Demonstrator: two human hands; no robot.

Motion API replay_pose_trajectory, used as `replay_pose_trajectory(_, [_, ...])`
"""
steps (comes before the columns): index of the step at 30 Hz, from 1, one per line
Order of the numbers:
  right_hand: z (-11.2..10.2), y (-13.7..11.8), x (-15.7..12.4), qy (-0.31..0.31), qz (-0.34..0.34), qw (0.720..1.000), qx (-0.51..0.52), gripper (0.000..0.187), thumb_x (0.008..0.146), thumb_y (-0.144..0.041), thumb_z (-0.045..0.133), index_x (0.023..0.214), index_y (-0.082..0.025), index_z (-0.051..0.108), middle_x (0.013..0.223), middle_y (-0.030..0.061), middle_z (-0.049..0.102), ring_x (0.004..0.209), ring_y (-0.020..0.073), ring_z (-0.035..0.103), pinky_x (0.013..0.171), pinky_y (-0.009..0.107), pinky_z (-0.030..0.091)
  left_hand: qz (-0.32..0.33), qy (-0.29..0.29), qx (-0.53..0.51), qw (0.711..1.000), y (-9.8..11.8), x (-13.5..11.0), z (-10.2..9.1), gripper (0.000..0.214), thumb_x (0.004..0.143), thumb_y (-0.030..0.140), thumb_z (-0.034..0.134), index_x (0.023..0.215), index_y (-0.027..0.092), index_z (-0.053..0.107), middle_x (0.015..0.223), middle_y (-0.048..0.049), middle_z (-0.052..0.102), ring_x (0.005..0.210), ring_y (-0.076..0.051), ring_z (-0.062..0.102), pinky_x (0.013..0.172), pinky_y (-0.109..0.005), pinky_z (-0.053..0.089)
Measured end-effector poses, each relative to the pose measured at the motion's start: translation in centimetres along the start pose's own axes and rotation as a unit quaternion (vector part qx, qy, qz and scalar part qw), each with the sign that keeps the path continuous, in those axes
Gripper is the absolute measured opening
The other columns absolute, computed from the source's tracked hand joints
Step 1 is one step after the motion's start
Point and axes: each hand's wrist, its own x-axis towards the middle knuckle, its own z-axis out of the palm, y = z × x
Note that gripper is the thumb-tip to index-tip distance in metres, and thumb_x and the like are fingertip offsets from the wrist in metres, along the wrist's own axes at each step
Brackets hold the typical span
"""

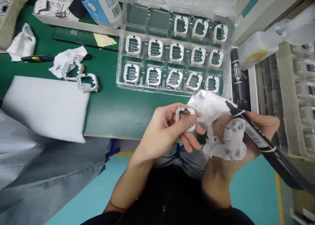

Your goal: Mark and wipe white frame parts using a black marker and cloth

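My left hand (169,129) is closed around a small rounded-square watch case frame (179,115), pinched with the thumb over its face. In my right hand (258,146) are a black marker pen (258,133), its dark tip uncovered and pointing up to the left, and a crumpled white tissue (235,143) with dark smudges. More white tissue (209,106) spreads between the two hands. Beyond them lies a clear plastic tray (147,93) whose compartments hold several similar frames (154,76). Two compartments at its back left hold none.
Two loose frames (88,82) lie on the green mat (113,116) beside a stained tissue (66,59). A white pad (46,106) is at left, near another person's leg. A blue-and-white bottle (100,5) stands behind. Black markers (236,67) and a plastic bottle (258,49) are right.
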Motion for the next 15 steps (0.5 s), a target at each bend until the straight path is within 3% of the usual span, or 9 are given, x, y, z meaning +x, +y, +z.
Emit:
replay_pose_trajectory(3, [0.02, -0.18, -0.03, 0.026, -0.015, 0.999, -0.028, 0.017, 0.094, -0.027, 0.088, 0.105, -0.025, 0.074, 0.073, -0.0080, 0.058, 0.051, 0.0122, 0.056, 0.050, 0.032, 0.053, -0.016, -0.006, -0.018, 1.000, 0.10, 0.00, -0.10, 0.029, 0.103, 0.042, 0.087, 0.108, 0.015, 0.076, 0.089, -0.0077, 0.088, 0.059, -0.021, 0.084, 0.047, -0.021, 0.064])
replay_pose_trajectory(12, [-0.04, -0.13, -0.01, 0.038, -0.082, 0.990, -0.109, 0.018, 0.096, -0.035, 0.087, 0.104, -0.022, 0.077, 0.086, -0.0040, 0.057, 0.056, 0.0087, 0.048, 0.052, 0.032, 0.043, -0.025, -0.013, -0.052, 0.998, 0.31, 0.02, -0.11, 0.022, 0.103, 0.035, 0.087, 0.105, 0.015, 0.078, 0.087, -0.0061, 0.088, 0.058, -0.020, 0.083, 0.046, -0.020, 0.063])
replay_pose_trajectory(15, [-0.19, -0.09, -0.09, 0.064, -0.103, 0.979, -0.162, 0.021, 0.096, -0.039, 0.087, 0.103, -0.022, 0.077, 0.095, -0.0001, 0.057, 0.070, 0.0118, 0.054, 0.063, 0.034, 0.045, -0.034, -0.012, -0.052, 0.998, 0.34, 0.02, -0.16, 0.022, 0.103, 0.036, 0.086, 0.106, 0.016, 0.078, 0.086, -0.0063, 0.088, 0.057, -0.021, 0.083, 0.046, -0.021, 0.063])
